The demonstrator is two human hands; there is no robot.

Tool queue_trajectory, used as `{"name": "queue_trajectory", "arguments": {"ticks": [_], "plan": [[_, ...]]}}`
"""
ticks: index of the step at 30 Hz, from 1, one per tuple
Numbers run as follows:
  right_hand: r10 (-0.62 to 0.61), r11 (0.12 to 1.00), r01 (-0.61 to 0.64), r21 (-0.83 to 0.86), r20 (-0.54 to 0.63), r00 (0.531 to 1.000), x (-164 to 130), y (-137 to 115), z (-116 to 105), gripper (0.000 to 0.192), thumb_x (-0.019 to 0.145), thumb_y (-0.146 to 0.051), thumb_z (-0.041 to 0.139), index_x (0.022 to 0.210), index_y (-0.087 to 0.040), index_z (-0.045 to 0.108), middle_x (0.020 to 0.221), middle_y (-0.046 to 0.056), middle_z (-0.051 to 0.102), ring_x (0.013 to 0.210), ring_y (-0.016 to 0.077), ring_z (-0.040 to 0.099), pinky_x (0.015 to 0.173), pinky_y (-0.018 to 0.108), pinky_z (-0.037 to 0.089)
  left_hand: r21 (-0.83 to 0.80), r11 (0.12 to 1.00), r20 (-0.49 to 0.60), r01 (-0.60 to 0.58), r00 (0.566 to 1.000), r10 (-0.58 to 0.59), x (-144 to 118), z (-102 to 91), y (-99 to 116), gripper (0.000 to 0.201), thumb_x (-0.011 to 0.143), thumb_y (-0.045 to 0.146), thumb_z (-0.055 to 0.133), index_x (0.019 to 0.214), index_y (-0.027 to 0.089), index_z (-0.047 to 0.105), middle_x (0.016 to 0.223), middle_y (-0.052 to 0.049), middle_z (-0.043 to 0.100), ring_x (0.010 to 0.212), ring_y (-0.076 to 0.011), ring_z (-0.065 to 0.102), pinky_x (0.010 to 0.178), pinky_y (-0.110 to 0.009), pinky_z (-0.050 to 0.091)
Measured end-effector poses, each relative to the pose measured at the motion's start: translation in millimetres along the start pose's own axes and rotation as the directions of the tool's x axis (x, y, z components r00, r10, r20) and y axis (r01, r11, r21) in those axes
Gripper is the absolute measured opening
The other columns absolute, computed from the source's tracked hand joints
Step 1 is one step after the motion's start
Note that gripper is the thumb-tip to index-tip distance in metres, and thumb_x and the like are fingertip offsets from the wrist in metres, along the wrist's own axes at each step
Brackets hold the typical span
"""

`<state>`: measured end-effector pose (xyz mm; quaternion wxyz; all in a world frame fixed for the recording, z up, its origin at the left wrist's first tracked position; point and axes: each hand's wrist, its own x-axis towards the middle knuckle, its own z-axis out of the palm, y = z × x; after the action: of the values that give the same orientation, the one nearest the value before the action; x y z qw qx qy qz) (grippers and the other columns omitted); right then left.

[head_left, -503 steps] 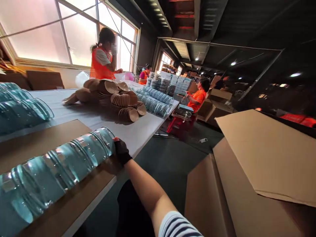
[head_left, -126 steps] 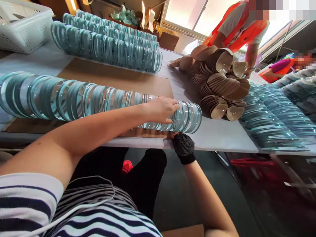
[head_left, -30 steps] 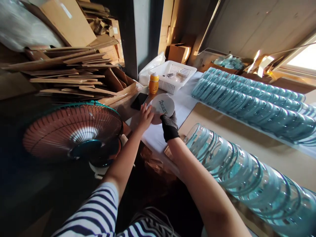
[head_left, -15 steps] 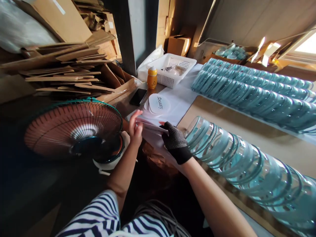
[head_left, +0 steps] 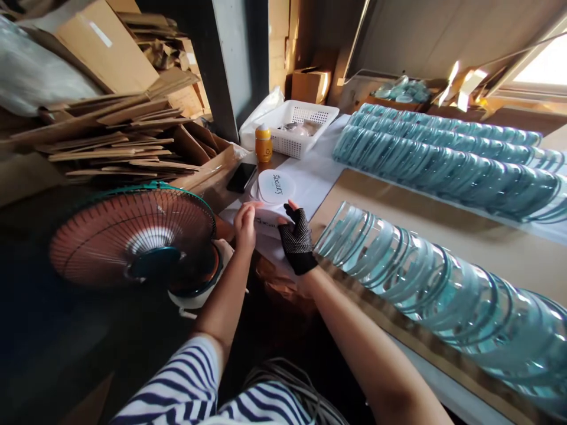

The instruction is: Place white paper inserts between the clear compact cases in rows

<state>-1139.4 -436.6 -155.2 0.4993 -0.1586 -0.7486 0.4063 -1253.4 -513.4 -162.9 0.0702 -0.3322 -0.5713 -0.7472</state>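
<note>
My bare left hand pinches the left edge of a white printed label, fingers closed. On the opposite edge, my right hand, in a black dotted glove with bare fingertips, grips the same label between thumb and fingers. Dark lettering shows on the label's tilted face. Just beyond it lies a stack of round white labels, the top one reading "beauty". To the right of my gloved hand, a long row of clear round glass pieces stands on edge, leaning together.
Further glass rows stand at the back right on the table. A white basket, a yellow bottle and a black phone sit beyond the labels. A fan is close on my left, beside stacked cardboard.
Both hands have shifted slightly; my right hand has moved left and up, closer to my left. The label between them has tipped, so its lettering now shows. The view has shifted slightly right.
</note>
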Motion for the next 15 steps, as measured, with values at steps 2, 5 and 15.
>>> {"name": "queue_trajectory", "arguments": {"ticks": [2,5,15], "plan": [[0.036,0.999,-0.036,0.011,-0.019,0.999,-1,3,1,0.048,0.092,-0.034,0.055,0.136,-0.017,0.048,0.131,0.015,0.06,0.122,0.0233,0.058,0.105,0.047,0.047,0.014,1.0,0.024,0.017,1.0,-0.017,3,-2.5,-2,0.041,0.093,0.052,0.051,0.097,0.019,0.074,0.101,-0.009,0.071,0.099,-0.0213,0.064,0.092,-0.034,0.049],[-0.006,0.997,0.0,-0.071,-0.087,0.996,-4,-5,-3,0.052,0.092,-0.04,0.055,0.138,-0.017,0.047,0.133,0.016,0.058,0.125,0.0251,0.054,0.107,0.048,0.045,0.119,0.991,0.111,0.056,0.991,-0.069,5,-10.3,-6,0.045,0.092,0.055,0.052,0.113,0.019,0.07,0.108,-0.009,0.07,0.103,-0.0214,0.063,0.094,-0.034,0.048],[0.142,0.848,0.152,-0.507,0.495,0.857,13,-44,-12,0.051,0.094,-0.018,0.039,0.145,-0.02,0.046,0.128,0.015,0.062,0.11,0.0273,0.061,0.092,0.042,0.052,0.117,0.993,0.174,-0.012,0.985,-0.009,0,-21.7,-8,0.042,0.088,0.055,0.058,0.094,0.015,0.068,0.095,-0.007,0.068,0.096,-0.0209,0.064,0.088,-0.033,0.05]]}}
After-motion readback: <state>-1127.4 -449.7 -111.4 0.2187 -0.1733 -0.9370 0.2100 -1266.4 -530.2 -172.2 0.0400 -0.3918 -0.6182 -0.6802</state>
